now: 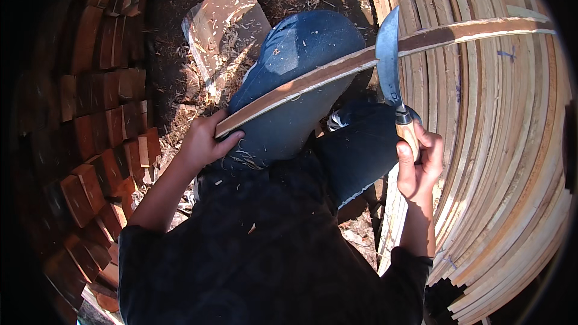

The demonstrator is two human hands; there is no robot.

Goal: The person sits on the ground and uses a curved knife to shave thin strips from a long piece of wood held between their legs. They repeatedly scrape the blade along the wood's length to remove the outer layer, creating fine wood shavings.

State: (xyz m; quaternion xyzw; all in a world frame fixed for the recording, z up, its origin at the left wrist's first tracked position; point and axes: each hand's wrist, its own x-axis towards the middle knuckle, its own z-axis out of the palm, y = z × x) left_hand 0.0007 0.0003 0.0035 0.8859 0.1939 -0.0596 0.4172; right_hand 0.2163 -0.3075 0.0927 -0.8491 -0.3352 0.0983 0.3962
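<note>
My left hand [203, 141] is closed round the near end of a long wooden strip [295, 86], brown on its face with pale edges. The strip slants up to the right across my raised knee and over the stacked strips. My right hand [421, 159] grips the wooden handle of a large knife [390, 60]. Its broad, curved steel blade points up and away from me, crossing in front of the strip. Whether the blade touches the wood I cannot tell.
Long pale wooden strips [475, 144] lie stacked on the right. Reddish-brown wood blocks [102, 126] are piled along the left. Shavings litter the ground around a flat board [232, 15] ahead. My legs in blue trousers [313, 36] are bent beneath the strip.
</note>
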